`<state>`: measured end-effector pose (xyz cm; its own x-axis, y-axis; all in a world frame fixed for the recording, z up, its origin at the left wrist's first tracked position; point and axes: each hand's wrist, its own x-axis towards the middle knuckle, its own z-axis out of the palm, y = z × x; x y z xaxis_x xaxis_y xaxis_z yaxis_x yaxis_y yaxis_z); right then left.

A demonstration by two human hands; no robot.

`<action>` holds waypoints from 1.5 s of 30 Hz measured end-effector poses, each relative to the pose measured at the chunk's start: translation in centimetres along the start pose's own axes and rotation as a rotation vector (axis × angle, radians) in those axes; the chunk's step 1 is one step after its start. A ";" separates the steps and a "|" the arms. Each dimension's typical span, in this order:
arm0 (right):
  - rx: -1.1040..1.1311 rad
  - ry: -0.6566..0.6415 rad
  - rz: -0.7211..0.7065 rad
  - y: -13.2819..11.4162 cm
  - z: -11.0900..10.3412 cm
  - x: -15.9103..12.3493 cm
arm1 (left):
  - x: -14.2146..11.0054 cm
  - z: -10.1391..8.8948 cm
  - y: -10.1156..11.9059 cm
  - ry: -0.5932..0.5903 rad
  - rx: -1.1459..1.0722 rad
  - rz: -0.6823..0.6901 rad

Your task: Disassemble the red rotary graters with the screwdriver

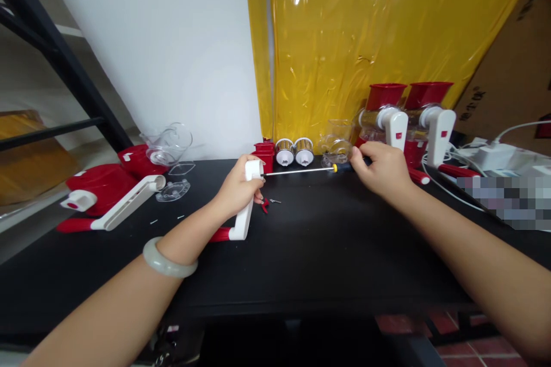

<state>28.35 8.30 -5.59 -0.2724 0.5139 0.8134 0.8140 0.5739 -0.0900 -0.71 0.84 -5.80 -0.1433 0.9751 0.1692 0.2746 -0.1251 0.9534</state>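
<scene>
My left hand (239, 186) is closed around the upper end of a white crank handle (243, 219), whose red grip (221, 234) points left near the black tabletop. In my right hand (383, 169) is a screwdriver (301, 171) with a long metal shaft and a dark handle with a yellow collar. Its tip meets the white end of the crank handle; whether it sits in a screw there I cannot tell. Just right of my left fingers lie a small red part (265, 205) and a screw (275, 201).
Two assembled red-and-white rotary graters (387, 97) stand at the back right, beside white cables and a charger (495, 155). Two metal grater drums (304, 152) are at the back. To the left are red bases (103, 186), another crank handle (129, 206) and clear plastic parts (170, 152).
</scene>
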 end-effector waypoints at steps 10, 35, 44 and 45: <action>0.380 -0.622 0.472 0.7 0.8 0.8 | -0.5 -0.1 -0.2 0.072 0.269 0.184; -0.013 -0.232 0.107 -0.6 0.1 0.1 | -0.2 -0.4 -0.3 0.048 0.153 0.157; -0.119 -0.142 0.023 -0.8 -0.8 0.1 | -0.7 0.4 0.9 0.024 -0.061 -0.055; -0.117 -0.132 0.027 -0.8 -0.9 0.1 | -0.7 0.4 1.1 0.014 -0.090 -0.090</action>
<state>28.13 7.29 -4.95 -0.3087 0.6120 0.7281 0.8738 0.4849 -0.0372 0.06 0.06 -4.95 -0.1767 0.9806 0.0848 0.1737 -0.0538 0.9833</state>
